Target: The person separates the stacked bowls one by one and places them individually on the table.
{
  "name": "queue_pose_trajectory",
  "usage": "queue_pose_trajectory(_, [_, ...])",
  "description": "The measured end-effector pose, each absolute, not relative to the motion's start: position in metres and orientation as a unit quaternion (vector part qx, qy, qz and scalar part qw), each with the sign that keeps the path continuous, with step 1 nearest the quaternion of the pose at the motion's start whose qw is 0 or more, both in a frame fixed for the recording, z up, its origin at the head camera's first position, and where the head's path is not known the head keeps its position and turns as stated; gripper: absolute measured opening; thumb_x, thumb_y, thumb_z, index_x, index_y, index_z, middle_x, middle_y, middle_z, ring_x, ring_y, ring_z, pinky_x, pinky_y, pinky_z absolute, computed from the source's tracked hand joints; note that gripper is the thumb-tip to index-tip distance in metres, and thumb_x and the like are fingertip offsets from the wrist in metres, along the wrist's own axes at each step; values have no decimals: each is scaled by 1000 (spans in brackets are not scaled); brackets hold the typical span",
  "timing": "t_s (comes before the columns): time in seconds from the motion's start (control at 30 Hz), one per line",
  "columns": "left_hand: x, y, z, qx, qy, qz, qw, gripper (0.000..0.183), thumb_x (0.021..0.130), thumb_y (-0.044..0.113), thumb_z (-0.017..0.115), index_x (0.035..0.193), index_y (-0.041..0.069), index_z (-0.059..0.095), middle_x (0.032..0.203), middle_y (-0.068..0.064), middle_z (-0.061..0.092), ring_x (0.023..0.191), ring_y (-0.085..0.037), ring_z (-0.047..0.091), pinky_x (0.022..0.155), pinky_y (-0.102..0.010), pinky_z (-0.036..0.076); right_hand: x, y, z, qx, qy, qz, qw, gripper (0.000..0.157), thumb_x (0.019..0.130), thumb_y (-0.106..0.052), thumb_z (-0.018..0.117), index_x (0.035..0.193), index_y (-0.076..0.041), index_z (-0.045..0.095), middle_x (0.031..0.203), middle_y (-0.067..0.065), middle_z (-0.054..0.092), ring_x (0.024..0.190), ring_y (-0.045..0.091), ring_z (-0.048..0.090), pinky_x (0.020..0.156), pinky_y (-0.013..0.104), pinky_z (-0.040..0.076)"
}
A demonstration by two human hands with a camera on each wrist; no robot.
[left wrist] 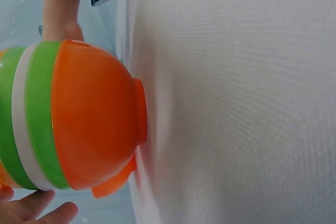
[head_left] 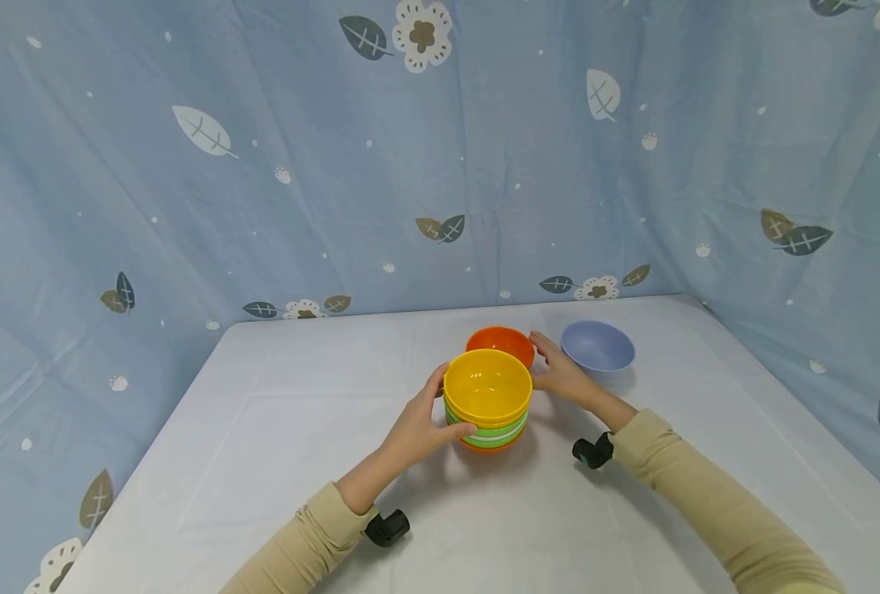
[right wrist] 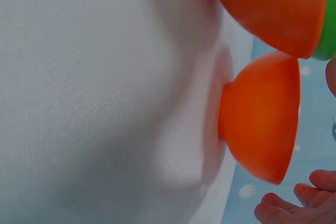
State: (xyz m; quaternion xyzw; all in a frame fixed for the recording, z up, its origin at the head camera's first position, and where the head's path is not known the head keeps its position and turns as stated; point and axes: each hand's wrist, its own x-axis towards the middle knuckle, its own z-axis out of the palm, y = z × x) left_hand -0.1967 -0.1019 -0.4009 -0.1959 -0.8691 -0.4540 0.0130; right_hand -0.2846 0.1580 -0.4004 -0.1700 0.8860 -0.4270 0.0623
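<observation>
A stack of nested bowls (head_left: 487, 400) stands near the middle of the table, yellow on top, green and white bands below, orange (left wrist: 100, 116) at the bottom. My left hand (head_left: 417, 425) grips its left side, thumb in front, fingers round the back. Whether the stack's foot touches the cloth I cannot tell. Just behind it sits a single orange bowl (head_left: 501, 338), upright, partly hidden by the stack in the head view. My right hand (head_left: 562, 375) is at the right of both, its fingers (right wrist: 273, 211) loosely extended and apart from the single bowl.
A periwinkle-blue bowl (head_left: 598, 346) stands upright behind my right wrist, toward the back right. White cloth covers the table (head_left: 298, 412). A blue patterned curtain (head_left: 321, 165) hangs along its back. Black wrist devices (head_left: 388, 528) sit under both forearms.
</observation>
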Motion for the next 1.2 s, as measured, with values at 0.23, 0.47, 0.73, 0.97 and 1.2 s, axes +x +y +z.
queue_pose_trajectory(0.23, [-197, -102, -401, -193, -872, -449, 14, 94, 74, 44, 72, 146, 15, 19, 139, -6, 42, 124, -27, 42, 99, -53, 35, -276, 161, -398, -161, 888, -425, 69, 87, 81, -29, 68, 145, -2, 16, 151, 20, 13, 131, 44, 24, 101, 57, 30])
queue_pose_trajectory(0.47, [-197, -102, -401, -194, -873, -447, 13, 94, 75, 44, 72, 146, 14, 19, 141, -6, 40, 125, -27, 40, 101, -52, 35, -264, 167, -397, -172, 887, -426, 53, 85, 79, -24, 70, 143, 1, 20, 147, 24, 21, 128, 44, 29, 100, 56, 32])
queue_pose_trajectory(0.73, [-197, -101, -399, -199, -869, -453, 17, 94, 74, 44, 72, 146, 13, 20, 146, -4, 32, 130, -25, 35, 104, -51, 31, -250, 170, -395, -191, 884, -425, 33, 85, 77, -25, 72, 141, 3, 25, 143, 26, 28, 126, 43, 33, 102, 54, 31])
queue_pose_trajectory(0.97, [-198, -101, -400, -200, -869, -452, 21, 94, 74, 43, 73, 146, 12, 20, 146, -5, 31, 130, -25, 35, 104, -51, 31, -237, 168, -392, -212, 880, -424, 24, 86, 75, -27, 75, 139, 5, 28, 141, 26, 33, 124, 43, 37, 101, 52, 32])
queue_pose_trajectory(1.2, [-198, -101, -399, -198, -872, -446, 23, 95, 74, 43, 73, 146, 9, 19, 148, -6, 29, 131, -26, 34, 104, -51, 30, -225, 165, -395, -244, 865, -438, 18, 85, 75, -26, 75, 138, 8, 29, 138, 28, 35, 124, 42, 38, 100, 52, 33])
